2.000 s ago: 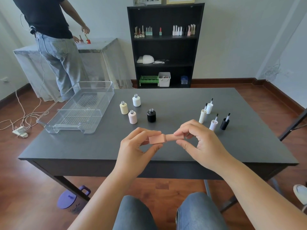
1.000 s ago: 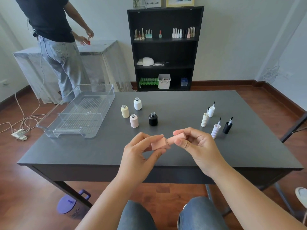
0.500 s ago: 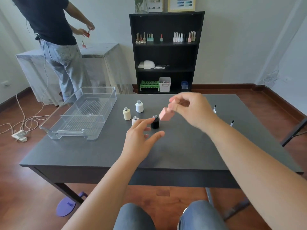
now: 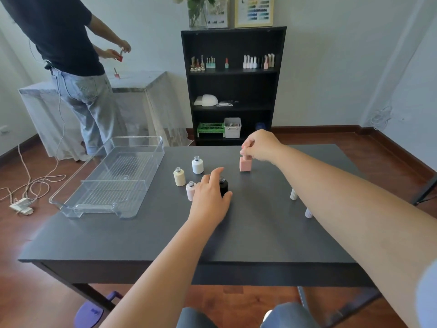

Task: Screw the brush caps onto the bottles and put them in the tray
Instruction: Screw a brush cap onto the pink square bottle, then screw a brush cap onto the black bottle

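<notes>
head view: our right hand [image 4: 259,146] pinches the cap of the pink square bottle [image 4: 245,164], which stands upright on the dark worktop [image 4: 260,233], well apart from the clear tray [image 4: 111,178] at the left. our left hand [image 4: 209,200] spreads its fingers [image 4: 216,174] loosely over the black bottle [image 4: 223,185], gripping nothing we can make out, and partly hides the pale pink bottle [image 4: 190,190]. cream bottle [image 4: 179,177] and white bottle [image 4: 197,164] stand uncapped. our right forearm covers most of the brush caps [image 4: 293,194], so we cannot count them.
</notes>
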### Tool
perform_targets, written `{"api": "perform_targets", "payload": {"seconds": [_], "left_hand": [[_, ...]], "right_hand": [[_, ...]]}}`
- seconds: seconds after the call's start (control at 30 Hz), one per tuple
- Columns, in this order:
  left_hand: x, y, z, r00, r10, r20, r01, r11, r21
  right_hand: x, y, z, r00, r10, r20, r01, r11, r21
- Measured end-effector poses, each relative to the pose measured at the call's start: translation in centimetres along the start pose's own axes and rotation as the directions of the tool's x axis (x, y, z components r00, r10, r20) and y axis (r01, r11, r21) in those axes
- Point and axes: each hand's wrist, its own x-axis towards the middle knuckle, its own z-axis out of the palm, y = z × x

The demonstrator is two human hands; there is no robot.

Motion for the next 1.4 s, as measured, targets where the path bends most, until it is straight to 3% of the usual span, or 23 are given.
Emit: {"api": "perform_targets", "payload": {"seconds": [0.27,0.4,0.57,0.63,0.73,0.8,1.0,1.13,1.3,1.4], "left_hand": [[-0.1,-0.8,1.2,1.0,0.001,-0.006,-0.002,0.993,-0.12],[-0.6,0.3,1.2,0.999,0.013,0.032,-0.004,0.962,-0.273],[-2.2,1.5,0.6,0.995,-0.078,0.058,0.096,0.87,-0.484],[-2.7,1.5,0.3,0.992,-0.106,0.073,0.128,0.801,-0.584],[-3.5,1.9,0.1,0.987,-0.097,0.127,0.158,0.724,-0.671],[-4.0,2.3,0.3,0.985,-0.091,0.147,0.169,0.685,-0.709],[-5.4,2.7,0.1,0.986,-0.076,0.15,0.163,0.666,-0.728],[-5.9,2.3,-0.6,0.989,-0.023,0.146,0.122,0.684,-0.719],[-6.1,1.2,-1.1,0.99,-0.05,0.133,0.13,0.7,-0.702],[-6.4,0.6,-1.1,0.989,-0.071,0.13,0.142,0.699,-0.701]], "right_hand": [[0.7,1.6,-1.6,0.997,-0.005,0.078,0.006,1.0,-0.007],[-1.6,4.6,-7.4,0.999,-0.01,-0.036,0.012,0.997,0.08],[-7.1,12.3,-12.1,0.992,0.042,-0.12,-0.015,0.976,0.216],[-9.7,15.2,-11.9,0.994,0.092,-0.054,-0.071,0.95,0.303],[-13.2,17.7,-9.9,0.977,0.112,0.18,-0.173,0.913,0.369],[-14.5,18.5,-8.0,0.971,0.122,0.205,-0.186,0.924,0.334],[-14.7,18.8,-4.0,0.989,0.128,-0.078,-0.098,0.945,0.313],[-15.2,18.4,-4.1,0.96,0.157,-0.234,-0.042,0.901,0.432],[-16.5,14.6,-5.0,0.883,0.097,-0.459,0.217,0.784,0.582],[-17.3,11.2,-5.4,0.837,-0.018,-0.548,0.374,0.749,0.547]]}}
